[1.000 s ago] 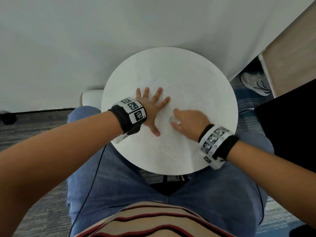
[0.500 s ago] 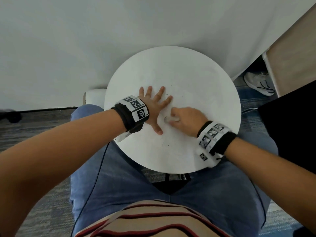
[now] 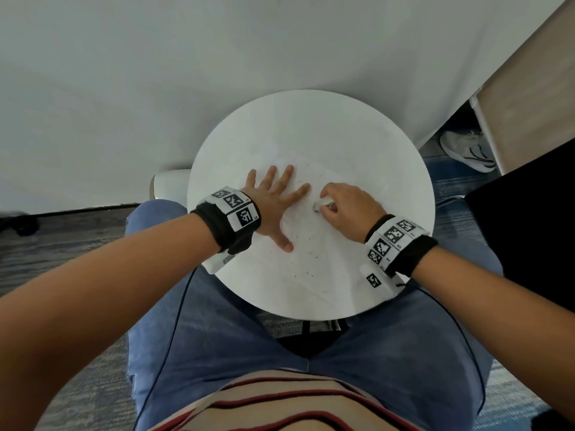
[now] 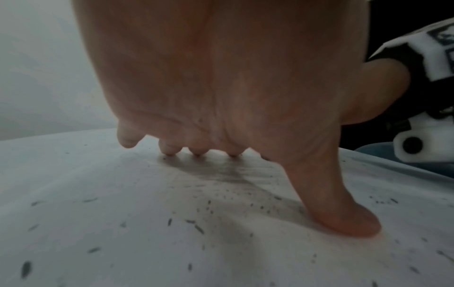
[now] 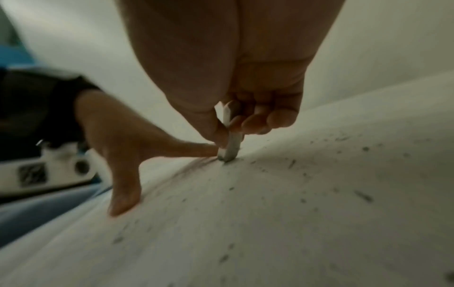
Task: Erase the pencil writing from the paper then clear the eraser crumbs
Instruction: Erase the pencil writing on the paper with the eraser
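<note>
A white sheet of paper (image 3: 323,262) lies on the round white table (image 3: 311,119), dotted with dark eraser crumbs (image 3: 306,273). My left hand (image 3: 273,200) lies flat on the paper with fingers spread, pressing it down; its thumb (image 4: 343,213) and fingertips touch the sheet. My right hand (image 3: 345,206) pinches a small white eraser (image 3: 322,203) between thumb and fingers. The eraser (image 5: 230,143) stands on its lower end against the paper, right beside my left index fingertip. Faint grey smears (image 4: 221,170) show under the left palm.
The table's near edge lies over my lap in blue jeans (image 3: 217,353). A white wall rises behind the table. A wooden panel (image 3: 529,98) and a white shoe (image 3: 466,150) are at the right, with a dark object (image 3: 529,228) beside my right arm.
My right hand with the eraser has slid across the paper, first left toward my left hand, then a little back and up. My left hand stays pressed on the sheet.
</note>
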`<state>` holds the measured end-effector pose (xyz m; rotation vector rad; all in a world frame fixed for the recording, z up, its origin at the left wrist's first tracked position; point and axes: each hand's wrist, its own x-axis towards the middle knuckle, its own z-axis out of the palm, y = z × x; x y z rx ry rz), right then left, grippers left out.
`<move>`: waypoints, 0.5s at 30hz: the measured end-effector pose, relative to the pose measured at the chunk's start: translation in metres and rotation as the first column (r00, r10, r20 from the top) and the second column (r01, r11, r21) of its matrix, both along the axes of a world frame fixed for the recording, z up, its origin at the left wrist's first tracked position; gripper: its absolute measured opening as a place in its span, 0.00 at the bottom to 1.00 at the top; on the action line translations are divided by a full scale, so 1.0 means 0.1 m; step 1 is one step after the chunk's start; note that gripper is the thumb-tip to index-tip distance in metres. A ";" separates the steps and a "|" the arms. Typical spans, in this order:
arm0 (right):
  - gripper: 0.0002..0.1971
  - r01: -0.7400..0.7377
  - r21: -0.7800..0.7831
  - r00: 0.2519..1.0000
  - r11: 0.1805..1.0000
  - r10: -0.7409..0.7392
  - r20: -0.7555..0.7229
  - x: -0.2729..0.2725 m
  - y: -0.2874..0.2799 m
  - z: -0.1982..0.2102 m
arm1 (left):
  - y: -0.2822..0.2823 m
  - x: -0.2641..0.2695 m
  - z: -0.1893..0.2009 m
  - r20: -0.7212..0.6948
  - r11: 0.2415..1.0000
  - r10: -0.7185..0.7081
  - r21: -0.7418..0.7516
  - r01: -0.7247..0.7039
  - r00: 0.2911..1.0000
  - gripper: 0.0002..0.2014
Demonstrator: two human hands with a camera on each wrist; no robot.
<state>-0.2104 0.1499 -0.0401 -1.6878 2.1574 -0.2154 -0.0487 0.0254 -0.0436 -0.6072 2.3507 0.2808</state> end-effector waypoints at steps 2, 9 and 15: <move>0.14 -0.050 -0.013 0.997 0.999 0.049 -0.066 0.10 0.03 -0.02 | 0.00 -0.01 0.00 0.000 1.000 -0.006 -0.007 0.006 1.000 0.70; 0.15 -0.100 0.063 0.989 0.993 0.092 0.120 0.02 0.02 0.01 | -0.02 -0.01 -0.02 0.006 1.000 -0.009 -0.017 0.009 1.000 0.70; 0.11 -0.212 0.040 0.971 0.976 0.215 -0.107 0.25 0.05 -0.03 | -0.01 0.00 -0.03 0.008 1.000 -0.013 -0.014 0.013 1.000 0.70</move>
